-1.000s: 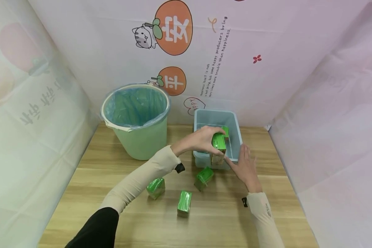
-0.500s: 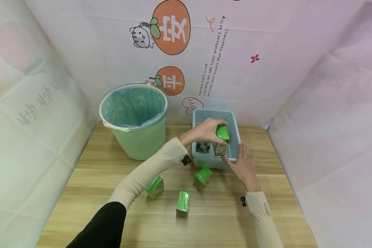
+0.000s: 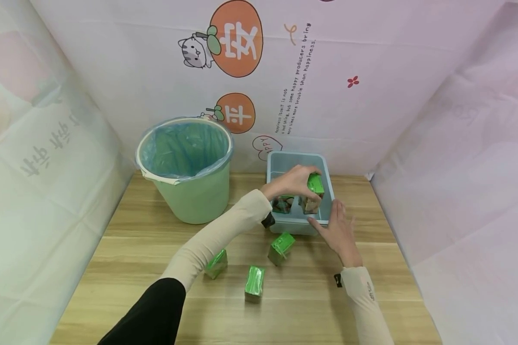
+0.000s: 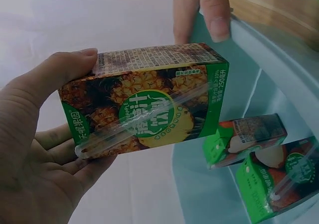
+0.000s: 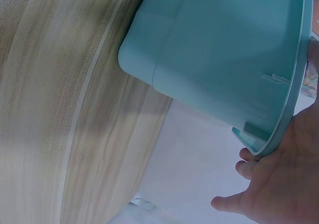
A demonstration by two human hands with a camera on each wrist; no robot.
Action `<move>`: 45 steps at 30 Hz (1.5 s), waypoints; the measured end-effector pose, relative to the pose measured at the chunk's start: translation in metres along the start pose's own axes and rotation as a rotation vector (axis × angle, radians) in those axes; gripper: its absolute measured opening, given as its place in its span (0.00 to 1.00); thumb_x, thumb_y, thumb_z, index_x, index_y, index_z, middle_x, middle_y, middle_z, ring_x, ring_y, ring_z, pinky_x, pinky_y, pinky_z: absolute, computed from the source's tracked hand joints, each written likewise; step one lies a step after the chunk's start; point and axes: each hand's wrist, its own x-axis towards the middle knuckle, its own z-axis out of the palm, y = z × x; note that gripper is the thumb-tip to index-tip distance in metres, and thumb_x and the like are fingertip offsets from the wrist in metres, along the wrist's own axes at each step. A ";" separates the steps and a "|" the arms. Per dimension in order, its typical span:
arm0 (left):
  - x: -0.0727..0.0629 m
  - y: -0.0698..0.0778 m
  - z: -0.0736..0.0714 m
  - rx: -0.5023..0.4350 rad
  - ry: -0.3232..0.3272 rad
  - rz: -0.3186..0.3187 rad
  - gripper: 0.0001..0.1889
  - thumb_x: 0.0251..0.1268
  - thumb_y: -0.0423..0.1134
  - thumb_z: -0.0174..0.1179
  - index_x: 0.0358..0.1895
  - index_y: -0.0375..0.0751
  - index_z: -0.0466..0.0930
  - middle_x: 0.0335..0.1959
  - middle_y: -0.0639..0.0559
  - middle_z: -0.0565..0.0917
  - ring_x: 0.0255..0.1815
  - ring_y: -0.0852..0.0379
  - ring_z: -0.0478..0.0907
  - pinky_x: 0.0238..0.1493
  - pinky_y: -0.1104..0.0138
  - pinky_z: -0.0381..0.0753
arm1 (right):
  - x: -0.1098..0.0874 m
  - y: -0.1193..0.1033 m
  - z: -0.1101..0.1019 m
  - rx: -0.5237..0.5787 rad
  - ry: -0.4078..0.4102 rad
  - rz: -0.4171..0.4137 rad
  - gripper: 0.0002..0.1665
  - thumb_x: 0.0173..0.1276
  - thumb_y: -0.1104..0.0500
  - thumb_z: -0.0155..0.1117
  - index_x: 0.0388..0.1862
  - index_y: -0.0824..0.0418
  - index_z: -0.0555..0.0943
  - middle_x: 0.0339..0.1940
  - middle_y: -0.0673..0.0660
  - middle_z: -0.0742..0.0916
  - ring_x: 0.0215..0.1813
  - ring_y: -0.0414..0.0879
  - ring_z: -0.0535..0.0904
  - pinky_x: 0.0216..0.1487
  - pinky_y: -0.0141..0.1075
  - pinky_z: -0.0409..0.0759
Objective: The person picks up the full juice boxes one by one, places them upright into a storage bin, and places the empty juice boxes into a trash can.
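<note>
Placing step, seemingly: left grip (image 3: pixel 294 181) clamped on box (image 4: pixel 144 102) over tub (image 3: pixel 294 228); right grip (image 3: pixel 339 234), fingers apart, against tub; next move likely calls for lowering box, releasing

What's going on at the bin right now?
A person's left hand holds a pineapple drink carton above the floor of the blue bin, while the right hand rests on the bin's rim. Two more cartons are inside. Three green-topped packs are on the table, with a lined green bucket to the left.
</note>
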 end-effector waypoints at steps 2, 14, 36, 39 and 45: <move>0.002 0.000 0.004 0.002 -0.011 -0.012 0.41 0.62 0.47 0.78 0.75 0.33 0.71 0.54 0.45 0.84 0.44 0.57 0.79 0.41 0.73 0.79 | 0.000 -0.001 0.000 -0.001 0.000 -0.002 0.69 0.77 0.25 0.53 0.85 0.76 0.36 0.86 0.75 0.43 0.86 0.69 0.37 0.73 0.79 0.30; 0.013 -0.003 0.025 0.005 -0.043 -0.029 0.41 0.64 0.45 0.78 0.76 0.32 0.70 0.55 0.44 0.84 0.46 0.57 0.81 0.43 0.73 0.80 | 0.000 0.001 0.000 -0.012 -0.008 0.002 0.69 0.77 0.25 0.52 0.85 0.75 0.36 0.86 0.74 0.43 0.87 0.69 0.37 0.74 0.78 0.29; 0.023 -0.024 0.071 -0.010 -0.087 -0.087 0.39 0.61 0.40 0.79 0.73 0.31 0.72 0.49 0.48 0.84 0.40 0.60 0.80 0.38 0.74 0.80 | -0.002 -0.001 0.000 -0.030 -0.010 -0.002 0.69 0.77 0.25 0.52 0.84 0.76 0.35 0.86 0.75 0.42 0.86 0.70 0.38 0.74 0.78 0.31; 0.025 -0.027 0.078 -0.004 -0.100 -0.101 0.39 0.61 0.40 0.80 0.72 0.32 0.73 0.50 0.48 0.84 0.39 0.61 0.80 0.39 0.74 0.79 | -0.004 0.000 0.000 -0.031 -0.013 0.001 0.69 0.77 0.25 0.52 0.85 0.75 0.35 0.86 0.75 0.43 0.87 0.69 0.38 0.74 0.78 0.31; 0.027 -0.031 0.086 0.063 -0.115 -0.110 0.38 0.61 0.41 0.80 0.72 0.34 0.74 0.54 0.48 0.84 0.43 0.59 0.79 0.42 0.72 0.79 | -0.003 -0.001 0.000 -0.022 -0.007 -0.004 0.69 0.77 0.25 0.52 0.85 0.75 0.35 0.86 0.75 0.43 0.86 0.69 0.38 0.75 0.78 0.31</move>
